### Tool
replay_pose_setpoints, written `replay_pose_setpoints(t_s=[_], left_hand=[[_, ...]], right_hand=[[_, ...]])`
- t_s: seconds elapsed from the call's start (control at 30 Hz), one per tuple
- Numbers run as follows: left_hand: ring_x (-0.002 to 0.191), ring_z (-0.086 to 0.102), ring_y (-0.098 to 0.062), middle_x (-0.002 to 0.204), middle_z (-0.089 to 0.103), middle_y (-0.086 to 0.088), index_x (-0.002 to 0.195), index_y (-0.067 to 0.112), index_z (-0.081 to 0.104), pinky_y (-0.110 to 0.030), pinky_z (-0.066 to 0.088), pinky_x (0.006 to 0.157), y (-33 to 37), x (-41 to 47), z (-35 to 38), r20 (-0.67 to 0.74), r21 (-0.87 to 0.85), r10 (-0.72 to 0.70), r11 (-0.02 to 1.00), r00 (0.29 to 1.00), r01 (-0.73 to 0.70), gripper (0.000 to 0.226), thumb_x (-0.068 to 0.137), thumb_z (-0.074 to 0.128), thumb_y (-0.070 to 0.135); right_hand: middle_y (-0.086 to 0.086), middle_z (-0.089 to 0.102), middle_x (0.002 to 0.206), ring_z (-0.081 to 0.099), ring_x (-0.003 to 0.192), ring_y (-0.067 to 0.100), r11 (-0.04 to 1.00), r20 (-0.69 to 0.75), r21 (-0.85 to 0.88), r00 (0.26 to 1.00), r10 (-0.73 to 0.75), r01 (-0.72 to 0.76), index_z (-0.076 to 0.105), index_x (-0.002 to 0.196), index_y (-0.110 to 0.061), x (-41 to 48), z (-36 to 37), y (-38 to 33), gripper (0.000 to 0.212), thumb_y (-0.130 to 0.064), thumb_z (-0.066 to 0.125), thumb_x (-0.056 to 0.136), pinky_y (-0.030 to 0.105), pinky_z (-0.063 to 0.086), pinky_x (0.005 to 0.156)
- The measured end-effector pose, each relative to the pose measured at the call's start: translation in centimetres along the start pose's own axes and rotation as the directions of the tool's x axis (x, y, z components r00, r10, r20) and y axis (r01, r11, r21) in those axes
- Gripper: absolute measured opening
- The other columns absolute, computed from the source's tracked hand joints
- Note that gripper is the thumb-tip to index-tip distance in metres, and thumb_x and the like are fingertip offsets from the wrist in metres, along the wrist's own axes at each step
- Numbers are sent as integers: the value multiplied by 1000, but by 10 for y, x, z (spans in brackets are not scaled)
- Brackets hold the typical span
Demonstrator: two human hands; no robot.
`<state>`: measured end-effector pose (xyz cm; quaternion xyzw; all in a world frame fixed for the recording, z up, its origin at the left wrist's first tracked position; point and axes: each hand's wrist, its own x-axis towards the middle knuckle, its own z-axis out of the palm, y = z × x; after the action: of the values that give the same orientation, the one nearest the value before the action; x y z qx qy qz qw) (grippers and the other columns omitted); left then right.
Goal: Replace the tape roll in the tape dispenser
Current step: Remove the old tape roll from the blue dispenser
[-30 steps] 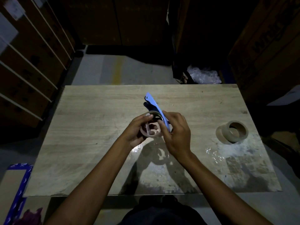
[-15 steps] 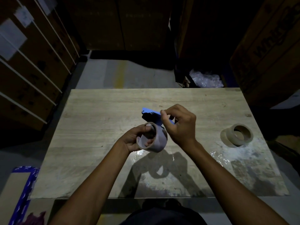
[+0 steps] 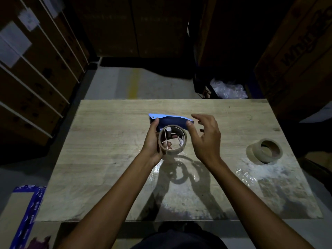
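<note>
Dispenser (image 3: pixel 170 121) held centre frame by left hand (image 3: pixel 152 141), roll (image 3: pixel 172 139) seated on it.
Right hand (image 3: pixel 204 139) fingers spread wide, holding nothing; second roll (image 3: pixel 265 150) parked right on tabletop (image 3: pixel 107 159).

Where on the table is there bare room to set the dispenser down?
The widest bare patch is the left half of the table, from its left edge to the left hand. The far strip beyond the blue dispenser is bare too. It is crowded at centre, where both hands work, and at right, around the spare tape roll near the right hand.
</note>
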<state>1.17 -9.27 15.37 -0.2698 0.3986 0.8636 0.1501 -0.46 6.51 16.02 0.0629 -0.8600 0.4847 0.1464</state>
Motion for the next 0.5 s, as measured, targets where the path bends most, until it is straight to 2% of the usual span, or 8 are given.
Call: replay_pose_setpoints(t_s=[0.07,0.13,0.23,0.3,0.4,0.5], left_hand=[[58,70,-21,79,73,-14,108,0,66,-23,53,48,-1,2,-1,-17,-54,-1,999,1000,0,55,97,46,51],[68,73,-24,83,75,-15,113,-2,65,-27,57,55,-2,6,-3,-22,-68,5,998,1000,-7,58,96,46,51],[70,70,-23,87,74,-15,110,2,68,-28,55,54,-4,8,-4,-34,-9,7,1000,999,-8,59,95,45,54],[84,68,-26,94,73,-13,110,7,70,-32,56,63,-5,8,-3,-9,5,14,1000,1000,-14,54,94,48,54],[83,71,-23,91,75,-8,108,12,69,-34,57,73,-8,10,-7,34,3,68,998,997,-68,35,97,52,40],[88,68,-24,93,72,-9,106,12,71,-37,53,83,-11,16,-14,-1,72,87,994,996,-87,27,93,62,34]], right_hand=[[-1,57,113,54,105,18,990,51,-72,992,-115,118,63,120,-20,-11,0,-8,47,-51,63,85,35,51,78],[1,55,118,51,107,19,966,142,-179,976,-164,189,58,127,-19,-22,4,-14,66,-59,67,76,30,50,75],[3,47,130,47,115,21,934,293,-302,951,-98,190,44,142,-23,-29,15,-14,97,-70,72,62,30,50,73],[3,42,137,46,119,23,933,359,-331,933,-17,144,33,148,-26,-27,22,-11,108,-71,73,58,34,52,76],[2,37,140,47,116,24,919,421,-368,907,28,143,22,151,-28,-22,30,-3,104,-61,72,66,34,51,73],[1,41,130,52,107,27,916,447,-380,892,64,125,29,144,-30,-20,36,5,85,-53,68,72,33,49,69]])
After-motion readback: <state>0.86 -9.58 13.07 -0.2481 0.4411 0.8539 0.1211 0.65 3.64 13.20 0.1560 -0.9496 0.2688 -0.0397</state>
